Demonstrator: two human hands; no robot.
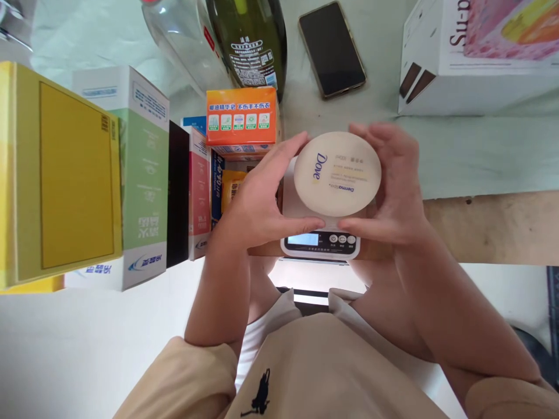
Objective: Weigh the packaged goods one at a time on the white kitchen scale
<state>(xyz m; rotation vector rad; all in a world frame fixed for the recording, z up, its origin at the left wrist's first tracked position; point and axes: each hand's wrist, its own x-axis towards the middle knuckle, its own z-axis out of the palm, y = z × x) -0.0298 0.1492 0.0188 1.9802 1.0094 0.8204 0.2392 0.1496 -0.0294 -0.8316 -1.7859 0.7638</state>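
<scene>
A round, cream-coloured Dove body cream jar (337,183) is between my two hands, its printed lid facing up. My left hand (262,201) curves around its left side, thumb along the near edge. On the opposite side, my right hand (395,180) wraps the jar, its fingertips slightly blurred. Directly under the jar is a small white kitchen scale (321,247) with a lit display and several round buttons. Most of the scale's platform is hidden by the jar and hands, and I cannot tell whether the jar touches it.
Left of my hands stand a yellow box (78,174), a green-and-white box (145,169), a pink box (200,198) and an orange soap pack (241,116). Behind are a clear bottle (183,41), a dark green bottle (251,46), a phone (332,49) and a white box (458,87).
</scene>
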